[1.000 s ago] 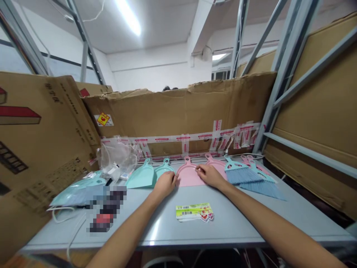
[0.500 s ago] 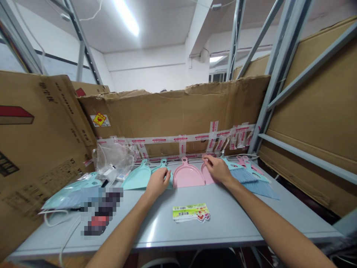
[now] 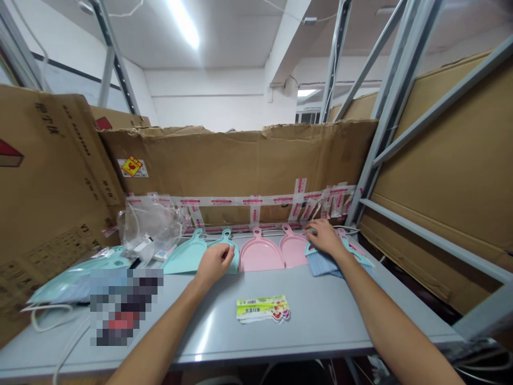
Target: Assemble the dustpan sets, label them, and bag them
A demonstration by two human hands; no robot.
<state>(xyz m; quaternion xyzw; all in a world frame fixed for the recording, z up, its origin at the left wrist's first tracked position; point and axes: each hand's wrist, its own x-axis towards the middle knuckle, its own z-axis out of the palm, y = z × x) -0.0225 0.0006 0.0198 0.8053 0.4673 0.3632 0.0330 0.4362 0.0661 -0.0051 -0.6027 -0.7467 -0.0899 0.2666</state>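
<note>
Beneath the right-hand fingers lies a blue-bristled brush.

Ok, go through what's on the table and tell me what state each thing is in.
Left hand, curled on the teal dustpan
Right hand, resting on the blue brush
Other teal dustpan, lying flat
Pink dustpan, lying flat
Plastic bag, crumpled
Labels, stacked loosely
</note>
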